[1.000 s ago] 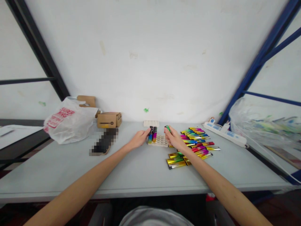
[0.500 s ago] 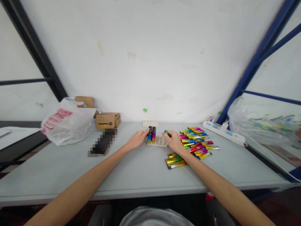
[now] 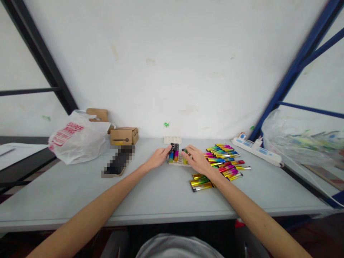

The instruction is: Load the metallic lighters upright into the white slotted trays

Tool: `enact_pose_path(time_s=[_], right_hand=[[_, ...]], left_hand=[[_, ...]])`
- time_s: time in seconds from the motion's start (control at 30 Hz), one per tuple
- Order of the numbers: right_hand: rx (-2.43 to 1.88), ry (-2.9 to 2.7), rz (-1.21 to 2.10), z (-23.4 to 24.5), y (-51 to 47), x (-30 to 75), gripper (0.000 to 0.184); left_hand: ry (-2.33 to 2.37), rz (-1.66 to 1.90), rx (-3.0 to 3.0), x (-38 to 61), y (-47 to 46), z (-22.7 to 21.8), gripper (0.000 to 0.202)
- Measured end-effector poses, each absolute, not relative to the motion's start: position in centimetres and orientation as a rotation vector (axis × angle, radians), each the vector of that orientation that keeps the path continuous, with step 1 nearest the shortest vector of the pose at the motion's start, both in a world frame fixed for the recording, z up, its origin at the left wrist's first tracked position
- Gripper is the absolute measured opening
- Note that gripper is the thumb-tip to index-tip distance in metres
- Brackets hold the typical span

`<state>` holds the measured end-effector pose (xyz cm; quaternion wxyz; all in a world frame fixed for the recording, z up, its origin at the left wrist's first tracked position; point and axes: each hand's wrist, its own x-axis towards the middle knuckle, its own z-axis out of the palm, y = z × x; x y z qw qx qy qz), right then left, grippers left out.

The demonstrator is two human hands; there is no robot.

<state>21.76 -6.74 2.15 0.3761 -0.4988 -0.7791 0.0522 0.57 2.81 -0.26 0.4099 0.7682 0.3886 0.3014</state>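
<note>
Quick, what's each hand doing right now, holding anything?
Left hand: fingers rest against the upright rainbow-coloured lighters in the cream slotted tray.
Right hand: closed on a green lighter, setting it into that tray.

Both my forearms are bare, no sleeves reaching them, no watch, bands or rings visible on my left hand (image 3: 159,158) or right hand (image 3: 197,160). No gloves. Light grey shirt (image 3: 178,248) shows at the bottom edge, plain, no print seen.
</note>
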Motion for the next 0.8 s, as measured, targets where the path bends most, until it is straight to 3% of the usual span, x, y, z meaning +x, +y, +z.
enact_pose_path(time_s=[0.13,0.27,0.57,0.8], right_hand=[[-1.386,-1.969,0.256,2.3,-6.9,21.7,0.05],[-1.396,-2.002,0.347,1.9,-6.7,21.7,0.044],[-1.643,-2.244,-0.094,1.5,-6.0,19.9,0.041],[-1.545,-2.212,-0.005,2.0,-5.2,21.6,0.055]], left_hand=[[0.983,0.763,1.938,0.6,2.7,-0.1,0.072],[0.995,0.759,1.943,0.5,2.6,0.0,0.072],[1.009,0.781,1.955,0.6,2.9,-0.4,0.07],[1.013,0.748,1.908,0.5,3.0,-0.5,0.071]])
